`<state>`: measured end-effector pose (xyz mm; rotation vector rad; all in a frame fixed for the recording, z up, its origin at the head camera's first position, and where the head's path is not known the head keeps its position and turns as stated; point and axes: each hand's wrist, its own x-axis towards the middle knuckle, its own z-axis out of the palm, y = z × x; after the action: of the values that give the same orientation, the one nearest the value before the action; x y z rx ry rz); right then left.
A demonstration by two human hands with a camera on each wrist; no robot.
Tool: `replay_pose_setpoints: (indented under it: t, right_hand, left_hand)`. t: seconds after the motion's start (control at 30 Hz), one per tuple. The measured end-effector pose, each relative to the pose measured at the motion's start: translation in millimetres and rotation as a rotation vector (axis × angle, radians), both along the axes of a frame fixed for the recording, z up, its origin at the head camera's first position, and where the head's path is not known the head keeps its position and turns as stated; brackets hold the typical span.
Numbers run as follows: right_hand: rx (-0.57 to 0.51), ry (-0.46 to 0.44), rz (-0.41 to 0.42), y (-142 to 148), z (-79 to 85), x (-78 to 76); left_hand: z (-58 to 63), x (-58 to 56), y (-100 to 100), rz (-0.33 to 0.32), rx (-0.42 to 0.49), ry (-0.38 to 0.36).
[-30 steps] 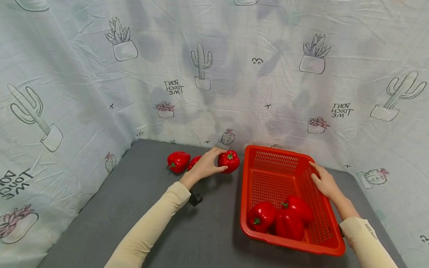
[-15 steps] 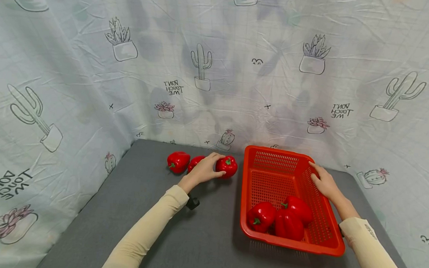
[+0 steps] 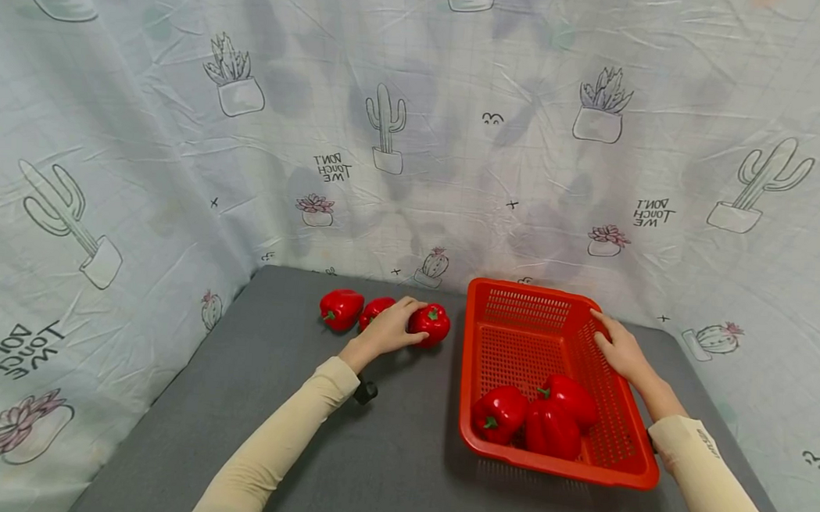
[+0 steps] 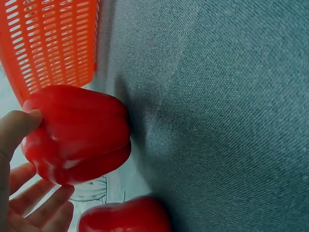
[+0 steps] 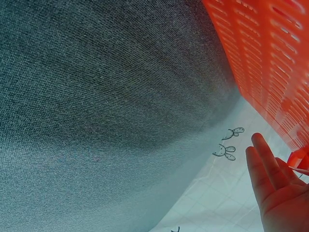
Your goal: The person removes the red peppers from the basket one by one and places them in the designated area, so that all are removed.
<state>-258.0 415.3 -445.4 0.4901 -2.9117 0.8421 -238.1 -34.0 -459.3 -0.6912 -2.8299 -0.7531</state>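
My left hand (image 3: 387, 329) holds a glossy red bell pepper (image 3: 431, 325) near the back of the table, left of the basket. In the left wrist view the thumb lies on the upper side of this bell pepper (image 4: 77, 133), with the other fingers below it. Part of a second bell pepper (image 4: 125, 215) shows beneath. My right hand (image 3: 619, 349) grips the right rim of the red plastic basket (image 3: 470, 354), thumb inward. Outside the basket wall (image 5: 270, 63), some fingers of that hand (image 5: 277, 188) extend straight in the right wrist view.
Two bell peppers, one at far left (image 3: 341, 310) and one partly behind my left hand (image 3: 376, 309), lie on the grey table (image 3: 232, 402). Several more bell peppers (image 3: 501, 413) sit at the basket's near end. A cactus-print curtain (image 3: 415, 170) stands behind the table.
My left hand has shifted slightly left and toward me, with the bell pepper moving lower. The right hand and basket have stayed in place.
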Motion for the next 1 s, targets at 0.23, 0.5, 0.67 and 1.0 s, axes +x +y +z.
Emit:
replay_pose_setpoints:
  t: [0.23, 0.5, 0.67, 1.0]
  right_hand:
    - [-0.004, 0.006, 0.006, -0.8, 0.1, 0.7]
    - [-0.01, 0.005, 0.007, -1.4, 1.7, 1.4]
    - [-0.013, -0.005, 0.002, -0.1, 1.2, 0.2]
    - [-0.011, -0.003, 0.008, 0.1, 0.3, -0.5]
  left_hand:
    - [0.9, 2.3, -3.7, 0.022, -0.013, -0.014]
    - [2.4, 5.1, -7.5, 0.03, -0.011, -0.034]
    - [3.3, 5.9, -8.4, 0.034, -0.006, -0.037]
    - [4.8, 8.1, -9.1, 0.031, 0.02, -0.018]
